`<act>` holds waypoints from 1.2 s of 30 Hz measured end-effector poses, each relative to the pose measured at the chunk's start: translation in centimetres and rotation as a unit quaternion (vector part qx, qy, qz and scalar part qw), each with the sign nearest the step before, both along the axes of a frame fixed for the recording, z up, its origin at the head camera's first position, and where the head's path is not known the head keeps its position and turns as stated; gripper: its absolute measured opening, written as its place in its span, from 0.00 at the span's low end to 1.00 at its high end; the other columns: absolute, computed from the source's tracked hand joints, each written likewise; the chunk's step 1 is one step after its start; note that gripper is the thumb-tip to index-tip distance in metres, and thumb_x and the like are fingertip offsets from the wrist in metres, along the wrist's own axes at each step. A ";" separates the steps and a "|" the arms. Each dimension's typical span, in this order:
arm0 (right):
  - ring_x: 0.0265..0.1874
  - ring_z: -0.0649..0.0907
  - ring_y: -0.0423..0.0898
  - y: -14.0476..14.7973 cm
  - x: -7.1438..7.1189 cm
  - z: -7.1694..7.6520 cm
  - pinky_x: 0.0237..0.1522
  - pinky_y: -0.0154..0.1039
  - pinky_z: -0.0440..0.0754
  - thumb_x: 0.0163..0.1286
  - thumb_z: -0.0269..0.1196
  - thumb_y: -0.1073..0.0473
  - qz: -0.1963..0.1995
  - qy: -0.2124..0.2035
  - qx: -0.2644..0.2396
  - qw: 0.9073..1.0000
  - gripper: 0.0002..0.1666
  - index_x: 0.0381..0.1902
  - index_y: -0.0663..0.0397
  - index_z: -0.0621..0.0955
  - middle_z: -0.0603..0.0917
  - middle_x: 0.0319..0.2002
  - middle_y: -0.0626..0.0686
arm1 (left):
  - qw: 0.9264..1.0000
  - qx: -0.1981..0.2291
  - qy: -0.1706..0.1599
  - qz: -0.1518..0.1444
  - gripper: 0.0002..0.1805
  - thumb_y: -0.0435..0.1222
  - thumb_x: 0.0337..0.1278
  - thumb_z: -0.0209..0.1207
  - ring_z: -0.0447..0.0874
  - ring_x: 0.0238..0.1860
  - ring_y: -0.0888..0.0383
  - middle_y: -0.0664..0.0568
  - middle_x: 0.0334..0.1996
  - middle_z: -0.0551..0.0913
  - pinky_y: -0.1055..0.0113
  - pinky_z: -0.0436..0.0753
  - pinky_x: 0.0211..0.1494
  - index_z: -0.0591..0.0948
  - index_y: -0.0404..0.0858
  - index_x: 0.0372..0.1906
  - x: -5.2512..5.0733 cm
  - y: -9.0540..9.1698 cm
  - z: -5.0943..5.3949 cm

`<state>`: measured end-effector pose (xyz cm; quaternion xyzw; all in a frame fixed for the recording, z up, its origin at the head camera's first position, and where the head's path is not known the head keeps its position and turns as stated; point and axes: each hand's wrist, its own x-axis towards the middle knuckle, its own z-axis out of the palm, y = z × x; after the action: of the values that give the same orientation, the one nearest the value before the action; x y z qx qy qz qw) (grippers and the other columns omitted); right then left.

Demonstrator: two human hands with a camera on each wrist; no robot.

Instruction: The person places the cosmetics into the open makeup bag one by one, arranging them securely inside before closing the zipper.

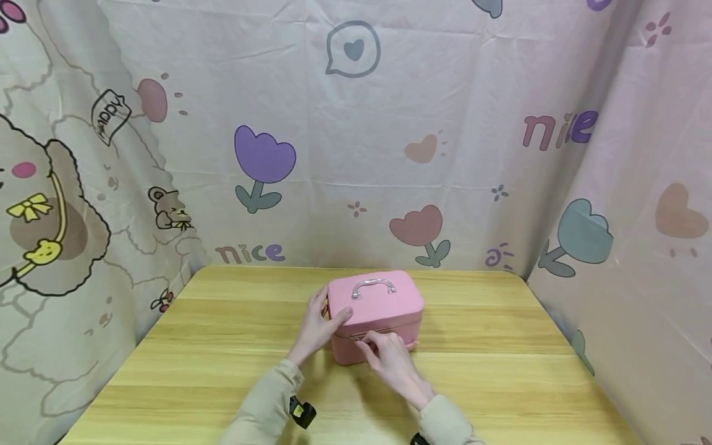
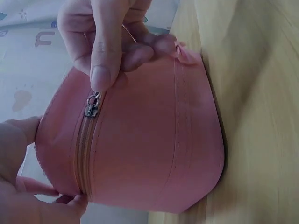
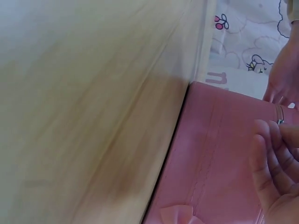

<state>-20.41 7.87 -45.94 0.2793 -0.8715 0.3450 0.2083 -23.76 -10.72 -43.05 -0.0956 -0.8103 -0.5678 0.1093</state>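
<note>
A pink vanity case (image 1: 384, 309) with a silver handle (image 1: 374, 283) on its lid stands upright on the wooden table. My left hand (image 1: 318, 327) grips its left side, thumb on the lid and fingers at the zip seam. At the front, my right hand (image 1: 392, 361) pinches the zipper pull between thumb and forefinger. The metal zipper slider (image 2: 92, 110) shows just past that thumb in the left wrist view, on the zip track (image 2: 83, 149) round the case. The lid is down; the inside is hidden. A pink bow (image 3: 177, 214) sits low on the front.
The light wooden table (image 1: 222, 346) surrounds the case. A printed curtain (image 1: 356, 142) hangs behind the table and along both sides. Each sleeved wrist carries a small black camera (image 1: 302, 412).
</note>
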 end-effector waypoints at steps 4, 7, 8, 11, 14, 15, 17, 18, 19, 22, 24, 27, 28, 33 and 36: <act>0.15 0.61 0.25 -0.3 -0.1 0.1 0.20 0.22 0.59 0.65 0.68 0.63 0.006 0.008 -0.003 1.000 0.08 0.25 0.51 0.83 0.74 0.13 0.41 | 1.000 -0.001 -0.005 -0.013 0.44 0.38 0.61 0.67 0.57 0.75 0.28 0.24 0.74 0.56 0.41 0.63 0.76 0.58 0.23 0.74 -0.1 -0.3 0.2; 0.15 0.61 0.25 -0.2 -0.2 0.0 0.19 0.21 0.59 0.65 0.68 0.64 0.012 0.014 -0.003 1.000 0.08 0.26 0.52 0.82 0.76 0.14 0.42 | 1.000 0.001 -0.009 -0.025 0.44 0.37 0.62 0.65 0.57 0.75 0.29 0.25 0.75 0.55 0.42 0.64 0.76 0.57 0.23 0.75 -0.1 -0.5 0.2; 0.16 0.61 0.25 -0.1 -0.3 0.0 0.19 0.21 0.60 0.65 0.68 0.64 0.013 0.014 -0.002 1.000 0.08 0.26 0.52 0.82 0.76 0.14 0.42 | 1.000 -0.002 -0.009 -0.026 0.44 0.37 0.62 0.65 0.56 0.75 0.29 0.25 0.75 0.55 0.42 0.63 0.76 0.57 0.23 0.75 -0.2 -0.5 0.2; 0.16 0.63 0.25 0.3 -0.4 -0.2 0.20 0.21 0.62 0.65 0.68 0.63 0.007 0.021 0.004 1.000 0.08 0.26 0.52 0.82 0.77 0.15 0.42 | 1.000 -0.008 -0.008 -0.027 0.45 0.38 0.62 0.66 0.55 0.76 0.29 0.25 0.75 0.55 0.41 0.62 0.76 0.57 0.23 0.75 -0.2 -0.6 0.2; 0.17 0.63 0.25 1.0 -0.5 -0.2 0.20 0.21 0.63 0.65 0.68 0.63 0.001 0.023 0.005 1.000 0.08 0.26 0.52 0.82 0.76 0.15 0.41 | 1.000 -0.007 -0.010 -0.027 0.45 0.38 0.61 0.66 0.54 0.76 0.30 0.26 0.75 0.55 0.41 0.60 0.77 0.56 0.23 0.75 -0.3 -0.6 0.2; 0.17 0.63 0.25 1.2 -0.5 -0.2 0.21 0.21 0.63 0.65 0.68 0.63 -0.001 0.027 0.004 1.000 0.08 0.25 0.52 0.82 0.76 0.14 0.41 | 1.000 -0.005 -0.011 -0.027 0.46 0.38 0.61 0.66 0.54 0.77 0.30 0.26 0.75 0.55 0.41 0.60 0.77 0.56 0.23 0.75 -0.3 -0.6 0.2; 0.17 0.64 0.25 1.7 -0.5 -0.2 0.21 0.21 0.63 0.64 0.68 0.64 -0.003 0.031 0.000 1.000 0.09 0.25 0.52 0.82 0.75 0.14 0.40 | 1.000 -0.001 -0.015 -0.027 0.46 0.38 0.61 0.67 0.53 0.77 0.30 0.27 0.76 0.54 0.42 0.60 0.77 0.55 0.23 0.76 -0.4 -0.6 0.2; 0.17 0.63 0.25 2.0 -0.5 -0.2 0.20 0.21 0.63 0.64 0.68 0.64 -0.002 0.033 -0.003 0.999 0.09 0.24 0.52 0.81 0.74 0.14 0.40 | 0.999 0.000 -0.018 -0.027 0.47 0.38 0.61 0.67 0.53 0.77 0.31 0.27 0.76 0.54 0.43 0.60 0.77 0.55 0.24 0.76 -0.4 -0.6 0.2; 0.17 0.63 0.25 2.2 -0.5 -0.2 0.20 0.21 0.63 0.64 0.68 0.64 -0.001 0.035 -0.005 0.999 0.10 0.24 0.52 0.81 0.74 0.14 0.40 | 0.999 -0.001 -0.019 -0.027 0.47 0.38 0.61 0.67 0.53 0.77 0.31 0.27 0.76 0.54 0.43 0.59 0.78 0.55 0.24 0.76 -0.4 -0.6 0.2; 0.17 0.64 0.24 3.0 -0.5 -0.1 0.19 0.21 0.63 0.65 0.68 0.65 0.005 0.029 -0.010 1.000 0.11 0.23 0.53 0.80 0.74 0.14 0.41 | 0.999 -0.006 -0.023 -0.025 0.47 0.39 0.61 0.66 0.52 0.78 0.31 0.27 0.76 0.53 0.43 0.59 0.78 0.55 0.24 0.76 -0.3 -0.7 0.1; 0.17 0.64 0.24 3.5 -0.6 -0.1 0.19 0.22 0.64 0.65 0.67 0.66 0.008 0.020 -0.013 1.000 0.11 0.23 0.54 0.80 0.74 0.14 0.41 | 0.999 -0.012 -0.024 -0.025 0.47 0.40 0.61 0.66 0.52 0.78 0.31 0.27 0.76 0.53 0.42 0.59 0.78 0.55 0.25 0.76 -0.3 -0.7 0.1; 0.17 0.64 0.24 4.1 -0.7 -0.2 0.17 0.23 0.64 0.65 0.67 0.67 0.009 0.006 -0.018 1.000 0.11 0.23 0.55 0.79 0.74 0.15 0.41 | 0.999 -0.015 -0.027 -0.026 0.47 0.41 0.62 0.66 0.52 0.77 0.31 0.27 0.77 0.53 0.42 0.59 0.78 0.55 0.25 0.76 -0.3 -0.7 0.1; 0.17 0.64 0.24 4.4 -0.7 -0.2 0.17 0.23 0.64 0.65 0.67 0.67 0.009 0.004 -0.019 1.000 0.11 0.23 0.55 0.79 0.73 0.15 0.41 | 0.999 -0.015 -0.028 -0.026 0.47 0.41 0.62 0.66 0.52 0.77 0.31 0.27 0.77 0.53 0.42 0.59 0.78 0.55 0.25 0.77 -0.3 -0.7 0.1; 0.17 0.65 0.24 5.3 -0.9 -0.3 0.17 0.22 0.64 0.65 0.67 0.69 0.015 0.010 -0.028 0.999 0.11 0.23 0.56 0.80 0.74 0.15 0.42 | 0.999 -0.011 -0.032 -0.026 0.47 0.40 0.62 0.66 0.52 0.78 0.32 0.28 0.77 0.52 0.42 0.58 0.78 0.54 0.26 0.77 -0.2 -0.7 0.1; 0.17 0.65 0.24 5.8 -1.0 -0.4 0.16 0.21 0.64 0.65 0.66 0.69 0.020 0.014 -0.031 0.999 0.10 0.24 0.57 0.81 0.78 0.15 0.46 | 0.999 -0.006 -0.031 -0.030 0.47 0.40 0.62 0.66 0.51 0.78 0.32 0.28 0.77 0.52 0.42 0.58 0.78 0.54 0.25 0.77 -0.2 -0.7 0.1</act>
<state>-21.40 13.66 -46.31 0.2946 -0.8519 0.3719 0.2218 -23.96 -11.37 -42.98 -0.1024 -0.8137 -0.5684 0.0662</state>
